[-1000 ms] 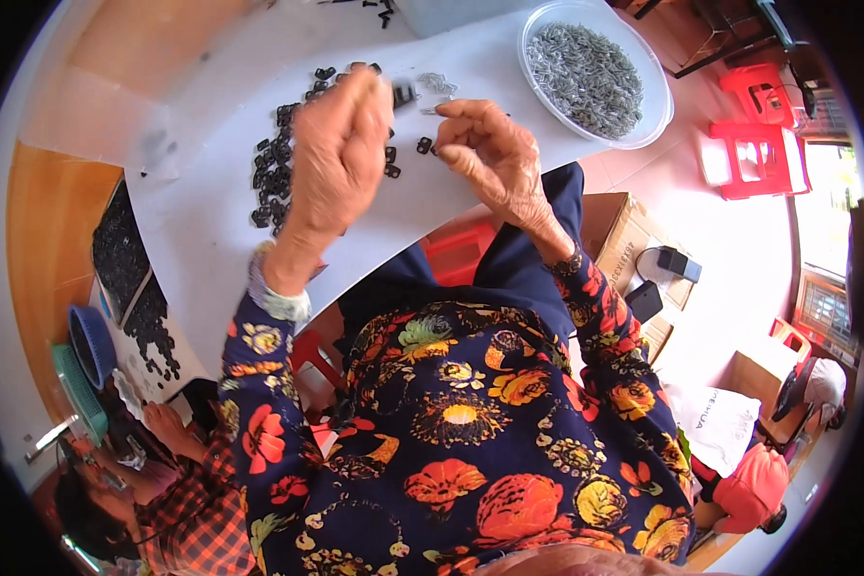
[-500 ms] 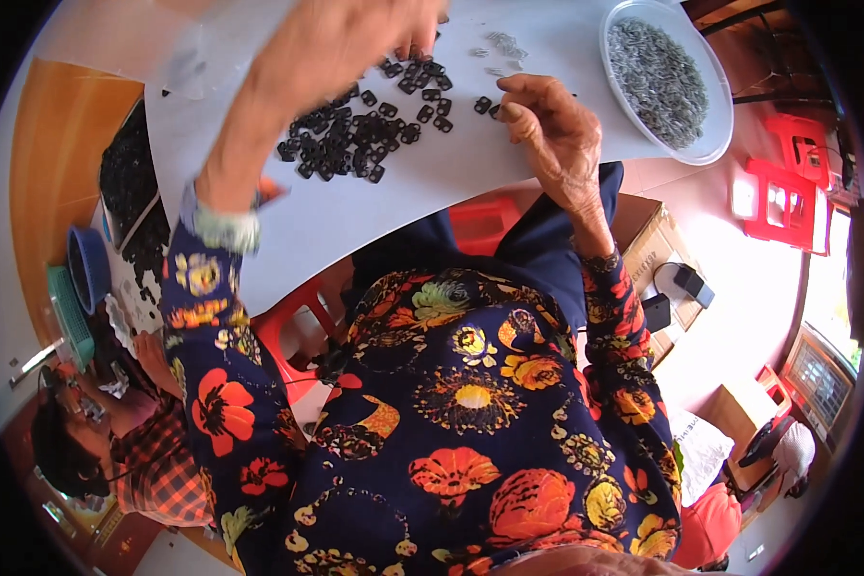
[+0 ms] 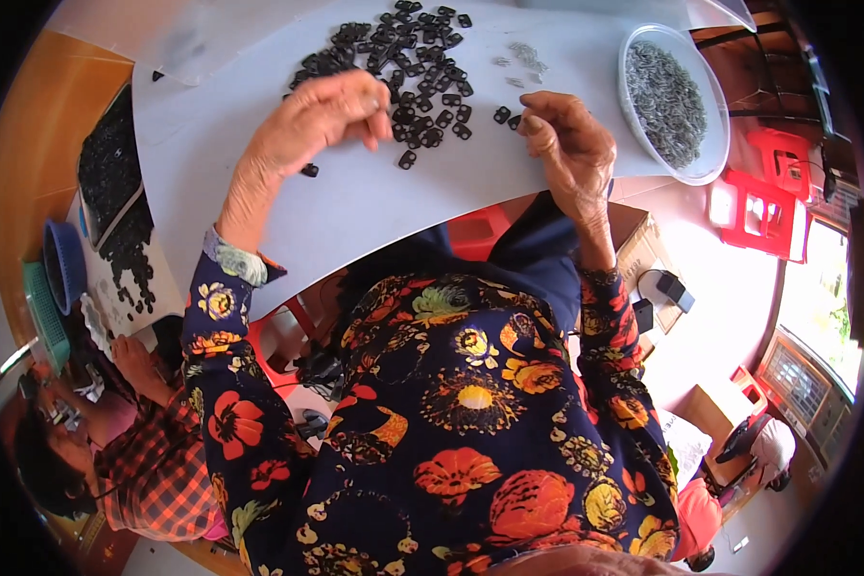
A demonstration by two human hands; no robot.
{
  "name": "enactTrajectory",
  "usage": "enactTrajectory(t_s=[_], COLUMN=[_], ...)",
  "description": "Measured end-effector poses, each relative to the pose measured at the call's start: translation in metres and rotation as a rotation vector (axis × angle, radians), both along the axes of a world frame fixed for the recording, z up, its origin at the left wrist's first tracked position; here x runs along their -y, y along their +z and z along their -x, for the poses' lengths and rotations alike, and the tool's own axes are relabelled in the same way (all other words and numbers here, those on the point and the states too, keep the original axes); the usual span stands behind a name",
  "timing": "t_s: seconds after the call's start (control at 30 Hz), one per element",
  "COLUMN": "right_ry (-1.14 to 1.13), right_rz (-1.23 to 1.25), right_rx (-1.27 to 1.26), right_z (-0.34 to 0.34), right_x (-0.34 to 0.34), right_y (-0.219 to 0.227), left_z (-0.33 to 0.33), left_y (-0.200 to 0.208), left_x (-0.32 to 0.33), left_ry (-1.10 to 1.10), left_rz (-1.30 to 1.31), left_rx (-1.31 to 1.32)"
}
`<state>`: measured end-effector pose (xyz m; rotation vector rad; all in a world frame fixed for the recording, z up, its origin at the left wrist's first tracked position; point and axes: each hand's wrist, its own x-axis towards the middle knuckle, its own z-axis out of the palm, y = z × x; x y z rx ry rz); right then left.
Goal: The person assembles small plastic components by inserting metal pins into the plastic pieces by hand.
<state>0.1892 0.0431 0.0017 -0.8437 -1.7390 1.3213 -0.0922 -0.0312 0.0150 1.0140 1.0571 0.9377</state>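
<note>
My left hand [image 3: 328, 113] is above the table at the near left side of a heap of small black pieces with holes [image 3: 408, 72]. Its fingers bend loosely and stand apart, and nothing shows in them. Over the table's near edge, my right hand [image 3: 574, 144] has its fingers curled in and its thumb close to the forefinger; whatever they hold, if anything, is hidden. Two loose black pieces [image 3: 502, 115] lie at its fingertips. Just beyond is a small scatter of thin silvery pieces [image 3: 525, 60].
To the right stands a round clear tub [image 3: 627, 115] full of silvery pieces. A translucent sheet or tray [image 3: 163, 38] covers the far left corner. At left, a co-worker in a checked shirt [image 3: 158, 470] sits by another table with black pieces. Red stools [image 3: 763, 216] stand at right.
My left hand has drawn back from the far side of the black heap toward the near left. My right hand keeps its curled shape near the two loose pieces.
</note>
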Motion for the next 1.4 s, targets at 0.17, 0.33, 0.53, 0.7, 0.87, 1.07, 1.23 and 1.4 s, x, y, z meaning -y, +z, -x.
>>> enactTrajectory(t_s=[0.17,0.33,0.53,0.7,0.87,1.07,1.23,1.4], right_ry=[-0.001,-0.038,-0.031,-0.014,-0.032,-0.017,-0.025,-0.015], right_rz=[0.001,-0.017,-0.024,-0.063,-0.034,-0.063,-0.056,-0.099], right_rx=[0.035,0.037,0.043,0.032,0.044,0.03,0.042,0.04], right_z=[0.0,0.0,-0.001,0.0,0.0,0.001,-0.002,0.0], right_x=[-0.001,-0.002,-0.001,-0.002,-0.003,-0.002,-0.003,-0.004], right_y=[-0.001,-0.005,0.0,-0.003,-0.002,0.0,-0.002,-0.001], left_z=[-0.037,-0.09,-0.064,-0.038,-0.051,0.005,0.013,0.0], left_y=[0.014,0.0,-0.016,0.001,0.003,-0.005,0.004,0.007], left_x=[-0.022,-0.026,-0.046,-0.077,-0.11,-0.097,-0.079,-0.068], left_ry=[0.276,0.047,-0.004,0.226,0.086,0.178,0.112,0.023], left_rz=[-0.379,-1.075,-1.129,-1.112,-1.055,-0.991,-0.825,-0.873], left_rx=[-0.321,-1.048,-1.368,-1.396,-1.328,-1.35,-1.355,-1.376])
